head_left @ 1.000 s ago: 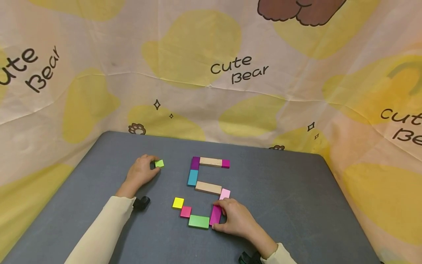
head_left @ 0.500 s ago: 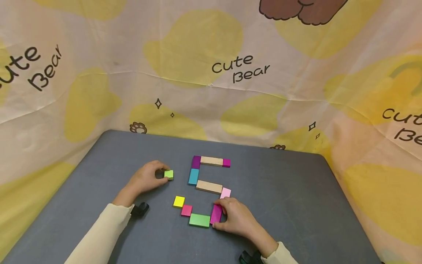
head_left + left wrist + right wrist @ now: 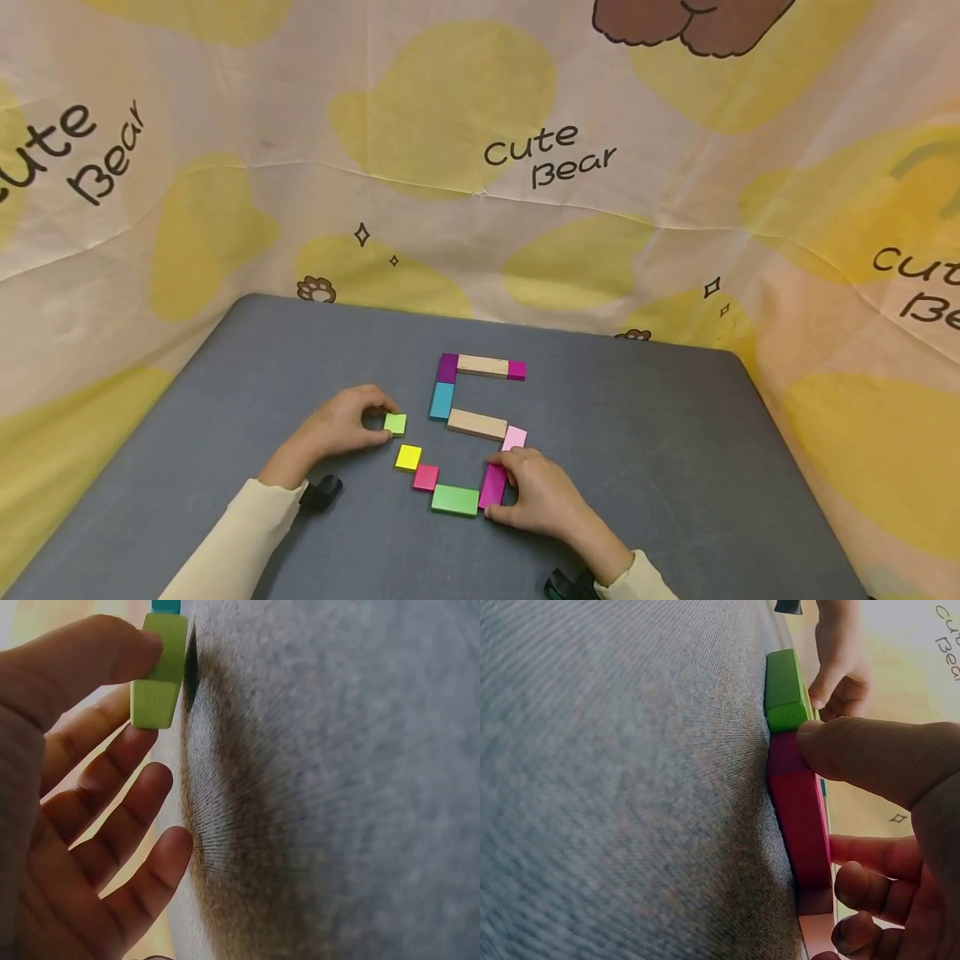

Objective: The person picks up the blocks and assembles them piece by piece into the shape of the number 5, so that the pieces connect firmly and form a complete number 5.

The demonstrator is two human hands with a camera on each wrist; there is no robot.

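My left hand (image 3: 341,429) pinches a small lime-green block (image 3: 394,425) between thumb and fingers, just behind a yellow block (image 3: 408,457) and apart from it. In the left wrist view the thumb presses one face of the lime-green block (image 3: 159,675); the other fingers are loosely bent. My right hand (image 3: 543,496) holds a magenta block (image 3: 492,486) by its two ends, thumb near and forefinger far. That block lies between a green block (image 3: 454,500) and a light pink block (image 3: 513,437). A hot-pink block (image 3: 425,477) sits between the yellow and green ones.
Behind these, a wooden block (image 3: 477,424), a blue block (image 3: 442,401), a purple block (image 3: 447,367), another wooden block (image 3: 483,366) and a small magenta block (image 3: 517,370) continue the line. The grey table (image 3: 637,442) meets a printed cloth (image 3: 420,108) behind.
My left hand has brought the lime-green block to the right and nearer, from the far left toward the yellow block. The right hand stays on the magenta block.
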